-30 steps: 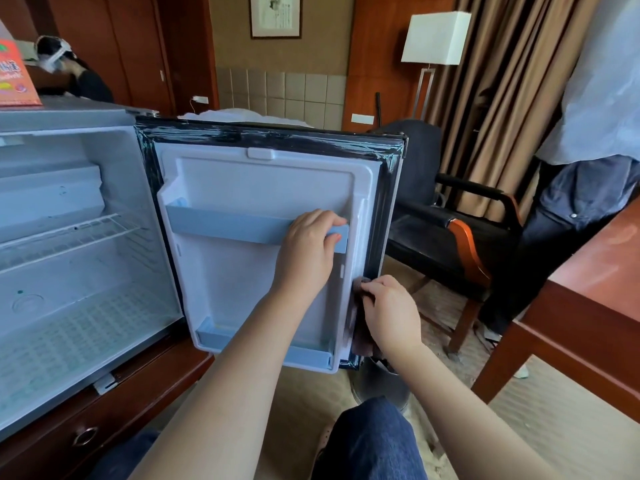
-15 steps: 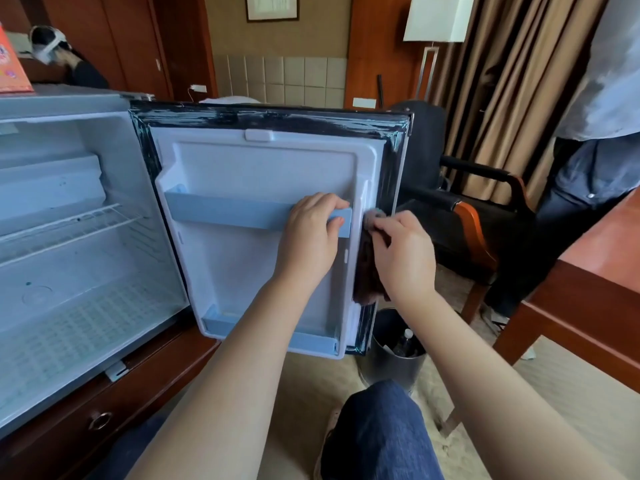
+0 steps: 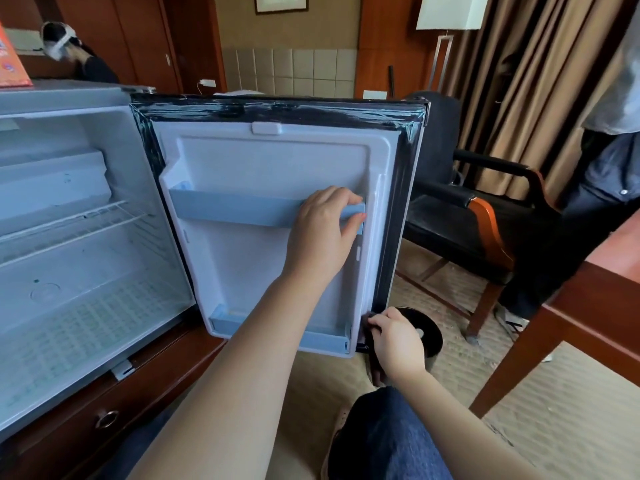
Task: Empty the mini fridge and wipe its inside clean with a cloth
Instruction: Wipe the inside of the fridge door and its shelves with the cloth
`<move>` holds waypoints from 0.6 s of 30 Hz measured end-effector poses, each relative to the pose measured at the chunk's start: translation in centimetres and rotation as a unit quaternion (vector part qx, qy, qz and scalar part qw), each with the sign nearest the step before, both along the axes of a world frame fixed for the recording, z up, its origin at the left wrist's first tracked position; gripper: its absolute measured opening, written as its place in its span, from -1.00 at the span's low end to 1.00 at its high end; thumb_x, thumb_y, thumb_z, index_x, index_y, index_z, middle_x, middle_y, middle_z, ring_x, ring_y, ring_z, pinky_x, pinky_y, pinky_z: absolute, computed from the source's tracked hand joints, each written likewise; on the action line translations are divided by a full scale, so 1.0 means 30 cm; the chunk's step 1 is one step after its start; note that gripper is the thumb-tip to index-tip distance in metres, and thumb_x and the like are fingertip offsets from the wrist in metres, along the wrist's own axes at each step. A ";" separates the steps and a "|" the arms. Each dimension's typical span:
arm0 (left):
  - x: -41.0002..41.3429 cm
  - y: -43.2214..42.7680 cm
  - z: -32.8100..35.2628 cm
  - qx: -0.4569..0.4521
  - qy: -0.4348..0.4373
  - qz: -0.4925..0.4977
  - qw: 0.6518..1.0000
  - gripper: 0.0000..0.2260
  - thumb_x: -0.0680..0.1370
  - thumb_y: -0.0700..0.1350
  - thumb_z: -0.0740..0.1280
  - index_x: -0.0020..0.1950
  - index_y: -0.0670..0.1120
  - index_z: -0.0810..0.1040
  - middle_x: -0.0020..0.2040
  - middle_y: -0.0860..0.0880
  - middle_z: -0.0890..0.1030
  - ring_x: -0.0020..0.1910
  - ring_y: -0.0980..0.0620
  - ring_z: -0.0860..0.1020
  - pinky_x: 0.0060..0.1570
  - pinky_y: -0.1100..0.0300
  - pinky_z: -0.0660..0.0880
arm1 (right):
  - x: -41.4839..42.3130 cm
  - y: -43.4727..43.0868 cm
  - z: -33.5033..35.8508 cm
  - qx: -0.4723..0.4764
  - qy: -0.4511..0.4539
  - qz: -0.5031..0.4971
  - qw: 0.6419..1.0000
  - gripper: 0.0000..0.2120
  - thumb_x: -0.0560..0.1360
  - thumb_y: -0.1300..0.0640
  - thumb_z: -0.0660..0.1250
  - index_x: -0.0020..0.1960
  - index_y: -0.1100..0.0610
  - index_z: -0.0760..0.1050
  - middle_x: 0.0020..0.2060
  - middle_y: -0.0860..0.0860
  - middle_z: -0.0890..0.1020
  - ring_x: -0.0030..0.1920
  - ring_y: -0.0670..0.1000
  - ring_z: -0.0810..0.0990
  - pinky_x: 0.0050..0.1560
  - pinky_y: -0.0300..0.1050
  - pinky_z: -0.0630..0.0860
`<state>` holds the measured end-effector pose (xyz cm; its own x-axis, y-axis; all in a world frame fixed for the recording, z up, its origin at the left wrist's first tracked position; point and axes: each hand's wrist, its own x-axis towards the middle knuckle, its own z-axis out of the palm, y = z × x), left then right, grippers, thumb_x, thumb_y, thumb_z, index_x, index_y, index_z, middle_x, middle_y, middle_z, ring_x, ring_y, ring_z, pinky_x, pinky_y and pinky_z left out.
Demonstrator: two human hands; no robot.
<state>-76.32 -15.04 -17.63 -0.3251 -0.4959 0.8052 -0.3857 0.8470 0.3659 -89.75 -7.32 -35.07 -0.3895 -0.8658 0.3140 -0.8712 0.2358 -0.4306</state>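
The mini fridge [image 3: 86, 237] stands on a wooden cabinet [image 3: 138, 393] at your left, its opening facing you and its cavity bare apart from a wire shelf [image 3: 69, 223] running level across it. The door [image 3: 277, 161] is swung fully open to the right of the cavity, its inner face turned toward you and its long axis upright. A black gasket [image 3: 401, 202] frames the door. Two pale blue rails cross it horizontally: the upper rail [image 3: 235, 207] at mid-height and the lower rail [image 3: 277, 336] along the bottom edge.

Your left arm reaches forward and up across the door. Your left hand [image 3: 325, 230] grips the right end of the upper rail, with the fingers hooked over its top and the thumb on its front face.

Your right hand [image 3: 398, 341] sits low at the door's bottom right corner, back of the hand up and fingers curled. It pinches a dark cloth [image 3: 375, 370] against the gasket there. The cloth is mostly hidden by the hand, and its visible part hangs downward. A black bin [image 3: 433, 336] stands on the carpet just behind this hand.
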 end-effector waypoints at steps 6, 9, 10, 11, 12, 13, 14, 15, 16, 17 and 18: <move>-0.018 0.030 -0.009 -0.008 0.042 0.027 0.999 -0.72 0.45 0.09 0.32 -0.16 -0.14 0.50 -0.17 -0.03 0.57 -0.13 -0.07 0.52 -0.07 0.15 0.37 | -0.023 0.004 0.279 -0.251 0.072 0.052 0.964 -0.88 0.40 0.30 0.44 -0.09 0.15 0.66 -0.18 0.04 0.62 -0.18 0.07 0.60 -0.18 -0.22 0.41; -0.015 0.039 -0.019 -0.023 0.055 0.051 0.997 -0.77 0.43 0.01 0.40 -0.17 -0.15 0.49 -0.19 -0.04 0.56 -0.14 -0.09 0.50 -0.09 0.14 0.36 | -0.023 -0.013 0.437 -0.354 0.072 0.031 0.932 -0.89 0.46 0.24 0.41 -0.03 0.17 0.66 -0.14 0.04 0.61 -0.14 0.00 0.58 -0.14 -0.20 0.48; -0.011 0.041 -0.022 -0.030 0.055 0.055 0.997 -0.78 0.43 -0.03 0.42 -0.17 -0.15 0.49 -0.19 -0.05 0.56 -0.14 -0.10 0.50 -0.08 0.14 0.36 | -0.020 -0.017 0.459 -0.376 0.066 0.023 0.924 -0.89 0.47 0.23 0.40 -0.01 0.18 0.66 -0.14 0.03 0.61 -0.14 -0.02 0.57 -0.14 -0.20 0.49; -0.006 0.043 -0.025 -0.036 0.054 0.054 0.996 -0.79 0.43 -0.05 0.43 -0.16 -0.15 0.48 -0.19 -0.05 0.56 -0.14 -0.10 0.50 -0.08 0.15 0.35 | -0.013 -0.019 0.455 -0.394 0.062 0.023 0.917 -0.89 0.47 0.24 0.40 -0.01 0.19 0.66 -0.15 0.04 0.60 -0.14 -0.03 0.56 -0.14 -0.22 0.48; -0.002 0.046 -0.027 -0.039 0.055 0.051 0.996 -0.79 0.42 -0.05 0.43 -0.17 -0.15 0.48 -0.19 -0.04 0.56 -0.14 -0.09 0.50 -0.08 0.16 0.35 | -0.002 -0.018 0.430 -0.404 0.059 0.026 0.912 -0.89 0.46 0.26 0.41 -0.02 0.20 0.65 -0.17 0.04 0.58 -0.15 -0.04 0.54 -0.14 -0.25 0.47; 0.003 0.049 -0.027 -0.040 0.059 0.049 0.996 -0.79 0.42 -0.05 0.42 -0.17 -0.16 0.48 -0.19 -0.04 0.56 -0.15 -0.09 0.50 -0.08 0.17 0.35 | 0.010 -0.016 0.384 -0.405 0.054 0.032 0.912 -0.89 0.45 0.28 0.42 -0.03 0.22 0.65 -0.19 0.05 0.57 -0.16 -0.06 0.52 -0.14 -0.27 0.45; 0.007 0.051 -0.028 -0.041 0.066 0.049 0.996 -0.79 0.42 -0.05 0.42 -0.17 -0.16 0.49 -0.19 -0.03 0.56 -0.15 -0.08 0.51 -0.08 0.17 0.35 | 0.021 -0.012 0.325 -0.397 0.044 0.041 0.916 -0.90 0.45 0.30 0.42 -0.04 0.23 0.64 -0.20 0.05 0.56 -0.16 -0.07 0.51 -0.13 -0.29 0.45; 0.010 0.052 -0.029 -0.042 0.073 0.049 0.995 -0.79 0.41 -0.05 0.43 -0.18 -0.17 0.49 -0.20 -0.03 0.56 -0.16 -0.08 0.52 -0.08 0.17 0.35 | 0.030 -0.005 0.258 -0.382 0.025 0.048 0.922 -0.90 0.44 0.31 0.43 -0.04 0.23 0.64 -0.20 0.05 0.55 -0.16 -0.08 0.50 -0.12 -0.30 0.44; 0.013 0.051 -0.029 -0.043 0.078 0.049 0.995 -0.78 0.41 -0.05 0.43 -0.19 -0.17 0.49 -0.20 -0.02 0.57 -0.16 -0.08 0.52 -0.08 0.18 0.35 | 0.038 0.005 0.186 -0.364 0.004 0.048 0.930 -0.90 0.44 0.32 0.43 -0.05 0.23 0.63 -0.20 0.04 0.54 -0.17 -0.09 0.50 -0.11 -0.33 0.44; 0.015 0.050 -0.030 -0.044 0.080 0.047 0.995 -0.78 0.42 -0.04 0.42 -0.19 -0.18 0.50 -0.20 -0.02 0.57 -0.16 -0.07 0.52 -0.08 0.19 0.35 | 0.043 0.015 0.112 -0.342 -0.013 0.044 0.939 -0.90 0.44 0.33 0.43 -0.05 0.22 0.63 -0.21 0.03 0.53 -0.18 -0.08 0.50 -0.12 -0.35 0.42; 0.017 0.050 -0.030 -0.045 0.080 0.042 0.995 -0.78 0.42 -0.03 0.41 -0.19 -0.18 0.50 -0.20 -0.02 0.57 -0.17 -0.07 0.52 -0.08 0.20 0.35 | 0.044 0.026 0.041 -0.315 -0.019 0.040 0.948 -0.90 0.44 0.31 0.42 -0.06 0.22 0.64 -0.21 0.01 0.53 -0.20 -0.07 0.51 -0.15 -0.36 0.42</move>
